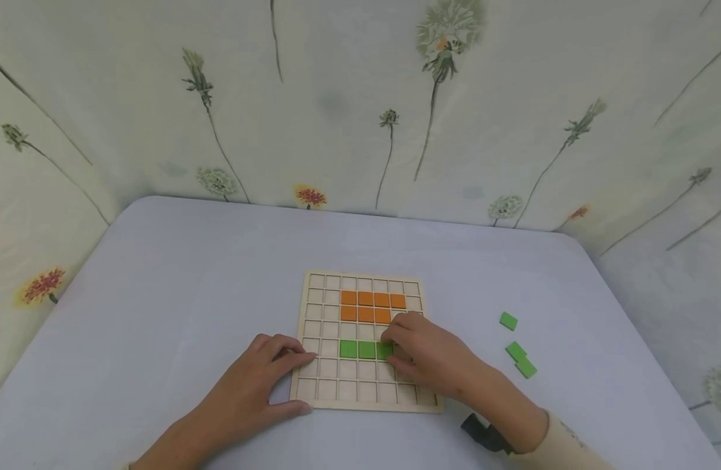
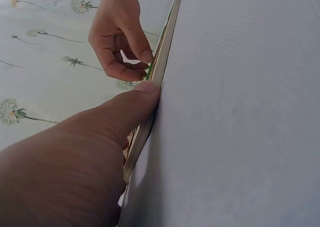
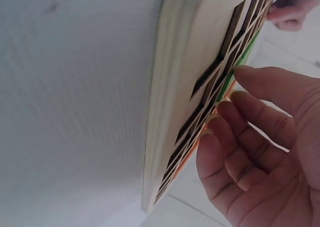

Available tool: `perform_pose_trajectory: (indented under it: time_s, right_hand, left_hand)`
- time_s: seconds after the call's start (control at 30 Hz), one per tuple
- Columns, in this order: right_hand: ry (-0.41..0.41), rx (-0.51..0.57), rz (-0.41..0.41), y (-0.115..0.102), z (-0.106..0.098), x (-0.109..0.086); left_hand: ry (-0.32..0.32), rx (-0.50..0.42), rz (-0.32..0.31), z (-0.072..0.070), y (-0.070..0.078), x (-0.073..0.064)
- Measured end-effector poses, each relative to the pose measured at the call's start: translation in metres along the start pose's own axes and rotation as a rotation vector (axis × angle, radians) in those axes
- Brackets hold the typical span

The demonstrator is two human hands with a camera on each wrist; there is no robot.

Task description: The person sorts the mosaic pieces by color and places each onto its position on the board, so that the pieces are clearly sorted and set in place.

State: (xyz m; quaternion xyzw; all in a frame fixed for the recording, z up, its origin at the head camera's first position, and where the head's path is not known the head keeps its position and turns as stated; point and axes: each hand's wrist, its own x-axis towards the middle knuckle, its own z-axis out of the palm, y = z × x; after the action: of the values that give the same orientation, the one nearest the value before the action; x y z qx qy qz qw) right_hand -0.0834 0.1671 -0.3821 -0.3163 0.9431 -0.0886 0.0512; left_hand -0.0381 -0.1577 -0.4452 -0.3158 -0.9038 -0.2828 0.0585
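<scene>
A square wooden grid board (image 1: 366,406) lies on the table with square cells. My right hand (image 1: 433,352) is over its right half, thumb and fingertips close about a green square tile (image 1: 384,350), third in a row with two other green tiles (image 1: 357,350). In the right wrist view, the thumb tip meets that green tile (image 3: 226,87), which sits at the grid. My left hand (image 1: 260,372) rests at the board's left side, its fingers on the frame and the thumb at the near left corner. Two rows of orange tiles (image 1: 365,307) fill cells farther back.
Several loose green tiles (image 1: 516,351) lie on the table right of the board. A dark object (image 1: 484,434) is partly hidden behind the right wrist. The white table (image 1: 178,294) ends at a flower-patterned backdrop (image 1: 337,98).
</scene>
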Motion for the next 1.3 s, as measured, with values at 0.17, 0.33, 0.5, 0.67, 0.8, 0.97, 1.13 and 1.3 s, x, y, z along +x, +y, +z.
perform_pose_trajectory:
  time_s: [0.17, 0.33, 0.5, 0.67, 0.8, 0.97, 1.13, 1.3]
  right_hand:
    - [0.02, 0.003, 0.005, 0.005, -0.002, -0.004]
    - [0.047, 0.026, 0.028, 0.016, -0.006, -0.015]
    - [0.043, 0.017, 0.07, 0.028, -0.01, -0.029]
    - [0.048, -0.013, 0.124, 0.04, -0.013, -0.044]
    - [0.036, -0.031, 0.183, 0.049, -0.016, -0.055]
    - [0.021, -0.034, 0.252, 0.06, -0.02, -0.07]
    - [0.035, -0.062, 0.309, 0.074, -0.019, -0.088]
    - [0.018, -0.072, 0.401, 0.086, -0.02, -0.103]
  left_hand:
    - [0.009, 0.0, 0.006, 0.0, 0.0, 0.0]
    - [0.01, 0.004, 0.006, 0.0, 0.001, 0.0]
    - [0.007, 0.014, 0.002, 0.0, 0.002, 0.0]
    - [0.002, 0.014, -0.004, 0.0, 0.003, 0.0]
    - [0.006, 0.013, 0.002, 0.001, 0.002, 0.0]
    - [0.015, 0.012, 0.009, 0.001, 0.002, 0.0]
    - [0.008, 0.013, 0.002, 0.0, 0.003, 0.0]
    - [0.01, 0.009, 0.004, 0.0, 0.003, 0.0]
